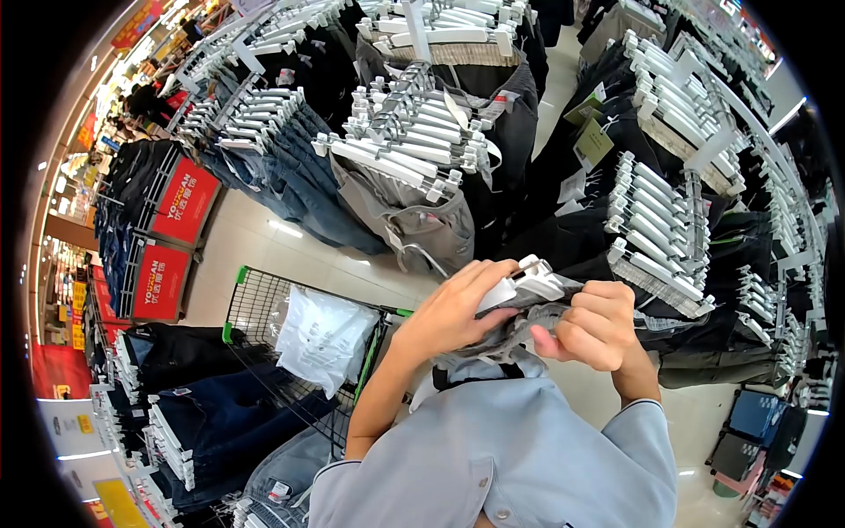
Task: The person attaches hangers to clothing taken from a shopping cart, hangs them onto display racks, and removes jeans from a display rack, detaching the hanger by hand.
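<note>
In front of my chest, my left hand [458,310] is closed around a white clip hanger [532,283], with the thumb below it and the fingers over the top. The hanger's metal hook [421,253] sticks out past my knuckles toward the rack. Grey trousers [519,333] hang bunched from the hanger between my hands. My right hand [591,327] is curled into a fist on the waistband of these trousers, its thumb pointing left. The clip nearest my left hand is partly covered by my fingers. Most of the trousers are hidden below my hands.
Racks hold grey trousers [414,198] ahead and dark trousers [563,238] on the right, all on white hangers. A shopping cart [251,304] with a white plastic package [324,336] stands at my left. Beyond it are red signs [187,201] and folded jeans [238,414].
</note>
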Motion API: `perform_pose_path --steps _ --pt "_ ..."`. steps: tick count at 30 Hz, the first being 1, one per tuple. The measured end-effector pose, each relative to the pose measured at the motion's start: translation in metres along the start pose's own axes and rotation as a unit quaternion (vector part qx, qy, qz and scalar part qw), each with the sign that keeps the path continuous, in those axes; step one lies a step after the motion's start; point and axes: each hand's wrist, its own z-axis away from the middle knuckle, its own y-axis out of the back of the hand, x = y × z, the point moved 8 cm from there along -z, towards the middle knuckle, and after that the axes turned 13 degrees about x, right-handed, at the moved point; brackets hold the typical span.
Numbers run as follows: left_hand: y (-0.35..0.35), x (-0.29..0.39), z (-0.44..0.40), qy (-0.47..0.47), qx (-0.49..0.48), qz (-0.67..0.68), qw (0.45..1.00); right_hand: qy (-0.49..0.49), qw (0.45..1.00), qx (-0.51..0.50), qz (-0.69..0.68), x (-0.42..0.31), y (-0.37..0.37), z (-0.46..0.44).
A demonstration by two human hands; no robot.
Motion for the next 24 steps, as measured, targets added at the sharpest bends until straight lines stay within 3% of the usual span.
perform_pose_path --steps 3,7,14,18,24 --pt "-0.018 -0.011 0.001 0.066 -0.055 0.002 0.996 -0.005 1.000 0.007 0.011 0.002 0.004 -0.001" --pt "-0.021 -0.013 -0.005 0.067 -0.010 0.006 0.998 -0.016 1.000 -0.003 0.018 0.008 0.009 0.008" --pt "-0.011 0.008 -0.023 -0.047 -0.042 -0.153 0.986 -0.016 1.000 -0.011 0.015 0.015 0.015 0.019" --pt "-0.014 0.024 -0.031 -0.065 -0.071 -0.198 0.975 -0.031 0.999 0.013 0.014 0.020 0.018 0.019" --pt "-0.027 0.010 -0.017 0.068 -0.144 -0.049 0.986 -0.045 0.998 0.031 0.005 0.030 0.019 0.026"
